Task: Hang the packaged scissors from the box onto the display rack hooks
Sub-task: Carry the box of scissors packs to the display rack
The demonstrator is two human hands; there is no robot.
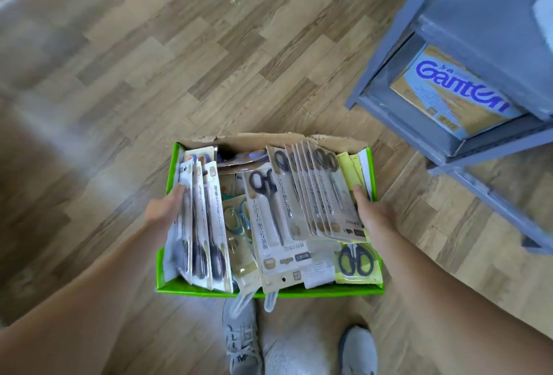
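Observation:
I hold a green cardboard box (269, 291) in front of me over the floor, one hand on each side. My left hand (163, 210) grips its left wall, fingers reaching in against the upright packs (206, 225). My right hand (372, 216) grips the right wall beside a fanned stack of tan scissor packs (320, 195). One black-handled packaged scissors (270, 219) lies flat in the middle. A yellow-green pack (357, 264) sits at the near right corner. No display rack hooks are in view.
A grey-blue metal shelf unit (389, 45) stands at the right, with a printed carton (449, 96) on its lower shelf. Wood-pattern floor (179, 60) spreads ahead and to the left. My grey shoes (241, 341) are directly below the box.

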